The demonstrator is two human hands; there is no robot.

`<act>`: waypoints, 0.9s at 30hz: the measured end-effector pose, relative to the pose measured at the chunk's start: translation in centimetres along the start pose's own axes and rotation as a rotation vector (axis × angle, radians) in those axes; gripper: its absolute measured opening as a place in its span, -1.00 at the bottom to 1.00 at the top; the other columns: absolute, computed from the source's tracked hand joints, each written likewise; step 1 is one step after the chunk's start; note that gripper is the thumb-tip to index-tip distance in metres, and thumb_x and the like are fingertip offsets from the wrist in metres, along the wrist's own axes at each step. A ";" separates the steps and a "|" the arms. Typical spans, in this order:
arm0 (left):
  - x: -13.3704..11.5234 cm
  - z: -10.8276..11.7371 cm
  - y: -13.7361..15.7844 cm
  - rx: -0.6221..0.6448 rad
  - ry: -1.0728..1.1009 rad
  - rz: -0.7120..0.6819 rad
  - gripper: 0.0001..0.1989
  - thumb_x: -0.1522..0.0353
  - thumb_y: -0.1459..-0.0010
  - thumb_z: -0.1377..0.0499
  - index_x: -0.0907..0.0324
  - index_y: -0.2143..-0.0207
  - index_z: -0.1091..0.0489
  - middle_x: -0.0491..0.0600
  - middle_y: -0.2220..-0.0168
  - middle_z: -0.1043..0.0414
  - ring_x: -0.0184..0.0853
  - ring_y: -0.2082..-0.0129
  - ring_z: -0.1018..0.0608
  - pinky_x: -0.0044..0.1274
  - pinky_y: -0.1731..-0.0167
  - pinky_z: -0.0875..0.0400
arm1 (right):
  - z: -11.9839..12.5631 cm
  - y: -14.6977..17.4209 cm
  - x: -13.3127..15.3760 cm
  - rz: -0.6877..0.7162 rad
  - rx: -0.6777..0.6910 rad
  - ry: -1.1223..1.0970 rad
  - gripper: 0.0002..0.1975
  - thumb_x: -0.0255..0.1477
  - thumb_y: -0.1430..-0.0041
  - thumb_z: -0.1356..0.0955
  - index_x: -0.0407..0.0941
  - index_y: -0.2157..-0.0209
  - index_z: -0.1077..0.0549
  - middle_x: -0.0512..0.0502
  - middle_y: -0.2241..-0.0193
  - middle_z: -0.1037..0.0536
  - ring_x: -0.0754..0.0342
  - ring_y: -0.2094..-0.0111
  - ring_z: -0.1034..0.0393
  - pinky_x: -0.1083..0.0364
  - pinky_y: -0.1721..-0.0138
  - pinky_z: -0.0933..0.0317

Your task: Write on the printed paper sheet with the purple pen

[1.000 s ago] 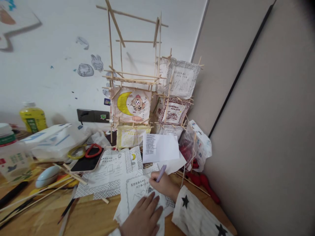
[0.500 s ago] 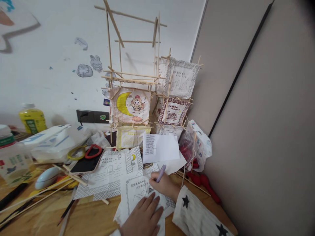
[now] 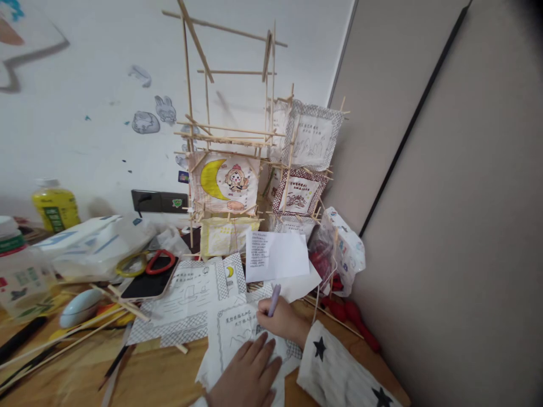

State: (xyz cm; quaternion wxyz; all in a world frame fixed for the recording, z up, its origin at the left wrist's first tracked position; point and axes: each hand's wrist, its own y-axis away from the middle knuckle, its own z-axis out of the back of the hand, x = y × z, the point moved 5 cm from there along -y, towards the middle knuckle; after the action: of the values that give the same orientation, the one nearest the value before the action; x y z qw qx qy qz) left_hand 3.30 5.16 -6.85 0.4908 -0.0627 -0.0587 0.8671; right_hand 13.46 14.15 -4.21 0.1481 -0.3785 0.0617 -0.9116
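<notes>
A: Lilac pen, gripped in the right hand, fingers closed round its barrel, tip down on the sheet.

B: And the left hand?

A: Flat, fingers together and stretched out, pressing the near part of that sheet onto the table. I'd say that is to keep the thin paper from sliding under the pen. It grips nothing.

B: Where does the sheet lie?

A: At the near edge of the table, a little right of the middle, partly over a second printed sheet to its left.

B: What does it look like?

A: White, a bit crumpled, with a checked border, a few lines of small characters near the top and line drawing below. Uncoloured as far as I can see; the hands hide its right side.

B: And beyond it?

A: A white note with small print stands propped just past the pen, facing the person, probably so it can be read while writing. Behind that rises a frame of thin wooden sticks against the far wall, with panels of similar paper fixed to it. One panel shows a yellow moon and a small figure.

B: On the left?

A: A phone face up, loose sticks, and a yellow bottle far back.
</notes>
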 end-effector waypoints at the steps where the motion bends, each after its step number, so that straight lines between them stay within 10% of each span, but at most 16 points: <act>1: 0.0 0.0 0.0 -0.003 -0.003 -0.001 -0.44 0.47 0.00 -0.14 0.13 -0.10 -0.18 0.13 -0.19 -0.08 0.02 -0.16 -0.13 -0.16 -0.05 -0.12 | 0.0 0.0 0.0 -0.002 -0.002 0.000 -0.73 -0.46 0.05 -0.30 -0.12 0.71 -0.15 0.12 0.72 -0.15 0.17 0.57 -0.09 0.20 0.53 0.05; 27: -0.6 1.8 -0.1 0.041 0.028 0.023 -0.44 0.48 0.02 -0.13 0.14 -0.09 -0.20 0.13 -0.18 -0.11 0.02 -0.16 -0.14 -0.17 -0.05 -0.12 | 0.1 0.0 0.5 0.027 0.022 -0.022 -0.73 -0.49 0.05 -0.29 -0.12 0.71 -0.13 0.13 0.71 -0.11 0.19 0.58 -0.06 0.23 0.55 0.05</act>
State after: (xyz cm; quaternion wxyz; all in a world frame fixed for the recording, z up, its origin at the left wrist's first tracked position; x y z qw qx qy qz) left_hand 3.35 4.66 -5.08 0.4827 -0.0655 -0.0334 0.8727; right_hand 13.21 14.03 -3.79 0.1651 -0.3862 0.0550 -0.9059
